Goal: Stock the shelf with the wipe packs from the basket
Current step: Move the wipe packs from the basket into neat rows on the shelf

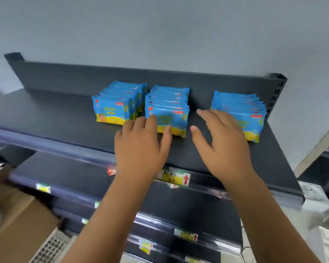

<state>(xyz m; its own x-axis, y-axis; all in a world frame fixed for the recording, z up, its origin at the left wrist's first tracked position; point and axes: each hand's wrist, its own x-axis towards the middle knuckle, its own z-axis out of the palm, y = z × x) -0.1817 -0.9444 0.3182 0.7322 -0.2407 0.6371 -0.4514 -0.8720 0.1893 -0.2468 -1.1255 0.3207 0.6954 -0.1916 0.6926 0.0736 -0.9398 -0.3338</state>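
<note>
My left hand (141, 147), right hand (226, 145): spread, empty.
Past them, wipe packs (172, 113) stand upright (faces toward me), rows running back.

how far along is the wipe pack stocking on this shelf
Done: three rows of wipe packs stand on the top shelf: left row, middle row, right row. In hand: nothing; the left hand is open at the middle row's front, the right hand open by the right row. Left: a gap between those rows; basket out of view.
</note>
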